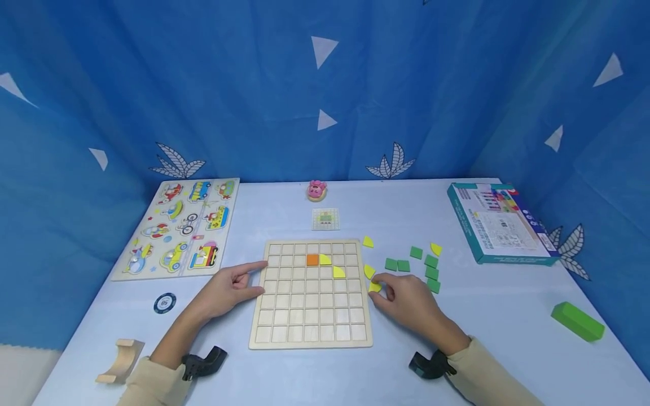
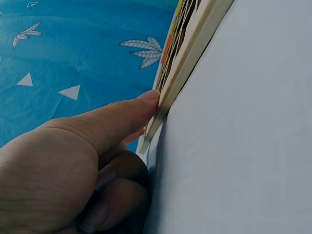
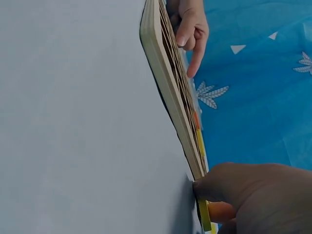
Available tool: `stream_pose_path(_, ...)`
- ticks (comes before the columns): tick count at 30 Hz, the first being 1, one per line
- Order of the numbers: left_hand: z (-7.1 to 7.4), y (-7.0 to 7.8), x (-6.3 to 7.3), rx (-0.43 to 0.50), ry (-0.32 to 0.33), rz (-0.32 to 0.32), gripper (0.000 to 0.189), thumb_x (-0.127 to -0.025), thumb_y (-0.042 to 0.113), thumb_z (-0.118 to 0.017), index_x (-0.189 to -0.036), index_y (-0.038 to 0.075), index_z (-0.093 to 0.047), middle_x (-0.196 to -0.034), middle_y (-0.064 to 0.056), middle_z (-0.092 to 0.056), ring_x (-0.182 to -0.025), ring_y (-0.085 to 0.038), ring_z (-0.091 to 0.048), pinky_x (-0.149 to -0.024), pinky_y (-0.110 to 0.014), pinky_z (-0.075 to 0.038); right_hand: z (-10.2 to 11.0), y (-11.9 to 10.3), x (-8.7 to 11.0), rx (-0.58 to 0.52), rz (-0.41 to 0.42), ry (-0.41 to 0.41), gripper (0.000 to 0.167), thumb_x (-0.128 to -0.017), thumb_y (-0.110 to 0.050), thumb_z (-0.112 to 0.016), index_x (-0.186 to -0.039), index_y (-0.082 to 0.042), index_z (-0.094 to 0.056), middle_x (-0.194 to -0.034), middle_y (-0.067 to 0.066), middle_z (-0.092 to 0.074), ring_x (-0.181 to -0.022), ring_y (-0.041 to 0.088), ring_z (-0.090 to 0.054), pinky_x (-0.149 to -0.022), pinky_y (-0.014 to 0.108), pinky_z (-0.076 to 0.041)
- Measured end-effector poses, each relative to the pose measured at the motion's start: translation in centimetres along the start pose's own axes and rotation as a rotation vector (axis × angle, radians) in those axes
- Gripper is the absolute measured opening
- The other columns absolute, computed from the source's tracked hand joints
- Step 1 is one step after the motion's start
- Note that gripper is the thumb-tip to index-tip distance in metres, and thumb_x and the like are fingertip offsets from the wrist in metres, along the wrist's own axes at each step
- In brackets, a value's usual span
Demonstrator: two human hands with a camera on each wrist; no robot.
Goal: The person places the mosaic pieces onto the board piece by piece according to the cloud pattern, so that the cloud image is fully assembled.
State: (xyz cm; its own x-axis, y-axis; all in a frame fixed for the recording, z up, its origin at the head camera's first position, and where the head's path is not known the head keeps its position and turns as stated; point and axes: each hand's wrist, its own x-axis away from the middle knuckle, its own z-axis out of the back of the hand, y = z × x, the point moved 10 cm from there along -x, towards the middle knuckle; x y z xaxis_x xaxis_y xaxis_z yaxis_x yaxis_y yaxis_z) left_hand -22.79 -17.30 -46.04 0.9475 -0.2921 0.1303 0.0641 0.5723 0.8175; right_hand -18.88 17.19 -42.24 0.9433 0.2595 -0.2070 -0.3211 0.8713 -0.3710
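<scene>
A wooden grid board [image 1: 313, 316] lies between the hands. In its upper cells sit an orange square tile [image 1: 312, 259] and two yellow quarter-round tiles, one beside it [image 1: 325, 259] and one a row lower [image 1: 338, 272]. My left hand [image 1: 223, 290] touches the board's left edge with straight index finger and thumb; its other fingers are folded in. Just off the right edge, my right hand [image 1: 408, 301] pinches a yellow quarter-round tile [image 1: 374, 287] between thumb and fingers. That tile [image 3: 204, 218] shows partly covered by the thumb in the right wrist view.
Loose yellow tiles [image 1: 368, 242] and several green square tiles [image 1: 403, 265] lie right of the board. A small pattern card [image 1: 325, 219] and pink figurine [image 1: 317, 189] stand behind. Vehicle puzzle [image 1: 152, 248], round chip [image 1: 165, 303] and wooden arch [image 1: 124, 361] are left; box [image 1: 495, 225] and green block [image 1: 577, 321] right.
</scene>
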Motion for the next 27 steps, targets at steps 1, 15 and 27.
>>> stream_pose_path(1, 0.0, 0.0, 0.0, 0.0, 0.0, -0.002, 0.058, -0.089, 0.03, -0.081, -0.142, 0.017, -0.062, -0.059, 0.003, -0.038, -0.053, -0.013, -0.035, -0.057, -0.031, -0.033, 0.1, 0.0, 0.0, -0.003, 0.003, 0.001, 0.028, -0.084, -0.028, -0.085, -0.107, -0.015, -0.078, -0.052, -0.015, -0.037, -0.046, 0.002, -0.035, -0.047, 0.023, -0.028)
stream_pose_path(15, 0.2, 0.1, -0.2, -0.011, 0.003, -0.013, 0.057, -0.089, 0.031, -0.081, -0.142, 0.018, -0.062, -0.059, 0.004, -0.036, -0.053, -0.013, -0.034, -0.056, -0.032, -0.032, -1.2, -2.5, -1.2, -0.139, 0.118, -0.064, 0.026, -0.085, -0.03, -0.084, -0.105, -0.016, -0.077, -0.053, -0.017, -0.037, -0.048, -0.002, -0.034, -0.049, 0.021, -0.028)
stream_pose_path(27, 0.1, 0.0, 0.0, 0.007, 0.001, -0.008, 0.057, -0.089, 0.031, -0.081, -0.141, 0.017, -0.062, -0.059, 0.003, -0.036, -0.053, -0.013, -0.034, -0.055, -0.032, -0.032, -2.6, -5.1, -2.5, -0.203, 0.243, -0.11, 0.027, -0.09, -0.028, -0.08, -0.116, -0.019, -0.079, -0.052, -0.019, -0.033, -0.048, -0.002, -0.03, -0.05, 0.021, -0.028)
